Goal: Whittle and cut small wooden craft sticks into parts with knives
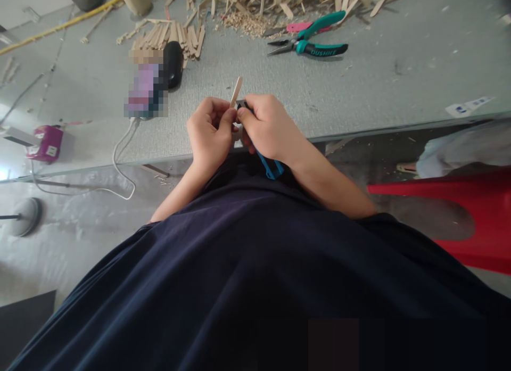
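Observation:
A flat wooden craft stick stands up tilted from the fingertips of my left hand, pinched near its lower end. My right hand is closed around a blue-handled tool, whose blue end hangs below the palm. A small grey metal part shows by the right thumb, close beside the stick. My fingers hide most of the tool, so its exact kind is unclear. Both hands meet over the table's front edge, just in front of my dark shirt.
On the grey table lie green-handled pliers, a pink-handled tool, wood shavings and piles of sticks. A blurred phone with a white cable and a black case are left. A red chair stands right.

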Demonstrator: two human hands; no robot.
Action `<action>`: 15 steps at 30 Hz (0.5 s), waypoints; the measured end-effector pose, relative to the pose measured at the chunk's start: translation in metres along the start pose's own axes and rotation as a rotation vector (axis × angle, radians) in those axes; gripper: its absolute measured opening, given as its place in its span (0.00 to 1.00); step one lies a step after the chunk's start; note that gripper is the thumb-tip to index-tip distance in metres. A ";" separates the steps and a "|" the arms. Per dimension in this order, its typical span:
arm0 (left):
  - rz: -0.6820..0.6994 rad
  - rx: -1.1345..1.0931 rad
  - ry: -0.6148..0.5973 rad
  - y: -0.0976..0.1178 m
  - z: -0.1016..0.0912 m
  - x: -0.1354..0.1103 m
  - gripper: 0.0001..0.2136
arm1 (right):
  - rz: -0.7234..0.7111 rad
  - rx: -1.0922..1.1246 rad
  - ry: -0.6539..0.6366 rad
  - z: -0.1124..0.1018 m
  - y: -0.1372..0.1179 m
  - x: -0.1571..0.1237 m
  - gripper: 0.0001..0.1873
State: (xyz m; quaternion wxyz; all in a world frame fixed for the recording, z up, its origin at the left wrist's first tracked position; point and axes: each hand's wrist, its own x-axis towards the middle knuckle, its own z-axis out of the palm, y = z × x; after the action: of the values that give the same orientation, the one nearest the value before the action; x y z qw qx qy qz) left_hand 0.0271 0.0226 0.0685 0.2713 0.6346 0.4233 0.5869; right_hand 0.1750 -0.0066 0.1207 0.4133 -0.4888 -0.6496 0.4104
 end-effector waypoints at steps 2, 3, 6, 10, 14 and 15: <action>-0.004 0.014 -0.011 -0.001 -0.001 0.000 0.14 | 0.001 0.002 -0.025 -0.001 -0.001 0.000 0.20; -0.003 0.022 -0.014 -0.002 -0.001 0.001 0.14 | 0.000 0.004 -0.045 -0.002 -0.001 0.000 0.19; 0.013 0.036 -0.011 -0.003 -0.002 0.001 0.14 | 0.014 0.021 -0.087 -0.003 -0.001 0.000 0.17; 0.014 0.037 -0.019 -0.003 -0.002 0.001 0.13 | 0.030 0.067 -0.104 -0.004 0.000 0.001 0.17; -0.004 0.001 -0.040 -0.003 -0.003 0.002 0.13 | 0.030 0.090 -0.119 -0.005 0.000 0.002 0.18; -0.009 -0.015 -0.047 -0.004 -0.004 0.003 0.13 | 0.036 0.092 -0.127 -0.006 0.000 0.002 0.18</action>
State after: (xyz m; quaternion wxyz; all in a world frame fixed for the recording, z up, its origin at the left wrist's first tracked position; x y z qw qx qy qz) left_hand 0.0222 0.0263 0.0674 0.2885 0.6444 0.4151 0.5738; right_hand 0.1798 -0.0039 0.1227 0.3857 -0.4541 -0.6460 0.4772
